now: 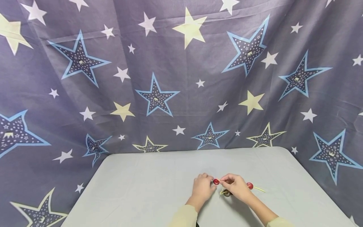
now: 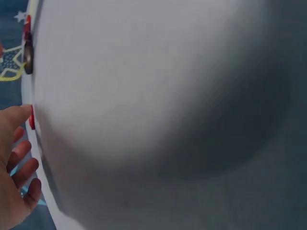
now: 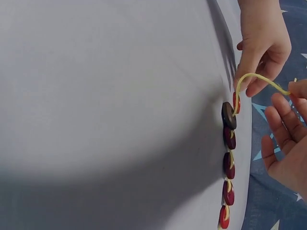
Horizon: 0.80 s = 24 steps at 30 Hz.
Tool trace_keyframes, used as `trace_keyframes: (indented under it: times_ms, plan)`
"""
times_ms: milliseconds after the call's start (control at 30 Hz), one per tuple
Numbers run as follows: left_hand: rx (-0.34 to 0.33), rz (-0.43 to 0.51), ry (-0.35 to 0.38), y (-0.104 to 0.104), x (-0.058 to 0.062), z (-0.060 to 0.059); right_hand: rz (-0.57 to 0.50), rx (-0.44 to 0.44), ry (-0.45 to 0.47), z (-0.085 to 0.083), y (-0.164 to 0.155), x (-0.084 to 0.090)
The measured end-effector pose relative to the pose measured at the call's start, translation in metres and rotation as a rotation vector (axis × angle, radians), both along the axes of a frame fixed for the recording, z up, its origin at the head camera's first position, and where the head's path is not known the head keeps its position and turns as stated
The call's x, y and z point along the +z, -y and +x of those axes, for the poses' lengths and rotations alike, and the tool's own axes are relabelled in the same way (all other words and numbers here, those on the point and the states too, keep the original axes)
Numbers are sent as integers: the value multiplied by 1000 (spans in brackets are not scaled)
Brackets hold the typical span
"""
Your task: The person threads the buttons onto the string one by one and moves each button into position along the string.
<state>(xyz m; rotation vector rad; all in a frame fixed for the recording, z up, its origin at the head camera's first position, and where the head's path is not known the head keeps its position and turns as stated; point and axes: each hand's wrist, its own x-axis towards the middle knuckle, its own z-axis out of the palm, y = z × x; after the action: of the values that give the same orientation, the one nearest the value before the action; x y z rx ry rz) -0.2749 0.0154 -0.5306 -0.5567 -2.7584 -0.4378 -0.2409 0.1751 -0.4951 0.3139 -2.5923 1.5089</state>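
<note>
While strung buttons (image 3: 229, 163) trail, star cloth (image 1: 158, 78) hangs behind.

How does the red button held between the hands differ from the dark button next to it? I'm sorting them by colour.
The red button is bright red and pinched by the left hand; the dark button is brownish-black, looks larger and is untouched. Both sit on the yellow cord, whose end the right hand pinches.

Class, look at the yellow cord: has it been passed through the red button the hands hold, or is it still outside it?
Through it. In the right wrist view the yellow cord arcs from the right hand into the red button pinched by the left hand.
</note>
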Motion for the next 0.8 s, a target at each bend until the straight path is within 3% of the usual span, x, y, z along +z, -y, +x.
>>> trace_keyframes:
  times_ms: [67,167,500,800]
  plan:
    - [-2,-71,0,-3,-1,0,-1,5,2,0,-1,0]
    - [0,-103,25,-8,-2,0,-10,14,2,0,-2,0]
    - [79,-34,92,-18,-3,-3,4,14,-7,-2,-5,-6]
    - [96,33,107,-19,-4,-5,-17,10,6,-1,-7,-4]
